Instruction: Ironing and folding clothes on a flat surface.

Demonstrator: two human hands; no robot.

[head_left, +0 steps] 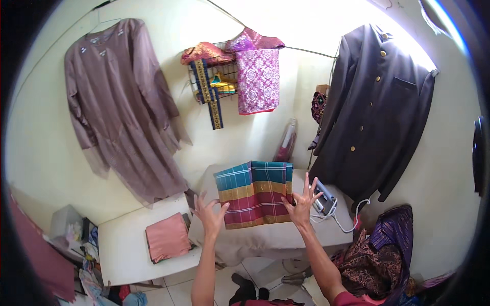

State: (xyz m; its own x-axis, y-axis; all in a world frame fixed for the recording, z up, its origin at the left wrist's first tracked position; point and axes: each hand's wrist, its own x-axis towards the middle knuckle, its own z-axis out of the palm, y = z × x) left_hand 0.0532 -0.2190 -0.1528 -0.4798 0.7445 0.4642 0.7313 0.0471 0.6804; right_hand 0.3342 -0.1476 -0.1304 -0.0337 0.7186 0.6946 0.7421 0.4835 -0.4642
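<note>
A folded plaid cloth [258,196] in teal, gold and maroon with thin white lines is spread between my hands, a crease running down its middle. My left hand [208,214] grips its left edge between thumb and index finger, the other fingers stretched out. At the right edge, my right hand [302,206] pinches it, its remaining fingers raised and spread. Behind and below the cloth is an ironing board with a beige cover [235,247]; whether the cloth touches it I cannot tell. An iron [324,196] with a pale cord rests just right of my right hand.
A folded pink cloth [167,237] lies on a white table [122,245] at left. A brown tunic [122,107], a dark jacket [377,107] and a wire basket [213,76] with patterned fabrics hang on the wall. Dark patterned fabrics [372,255] are piled at right.
</note>
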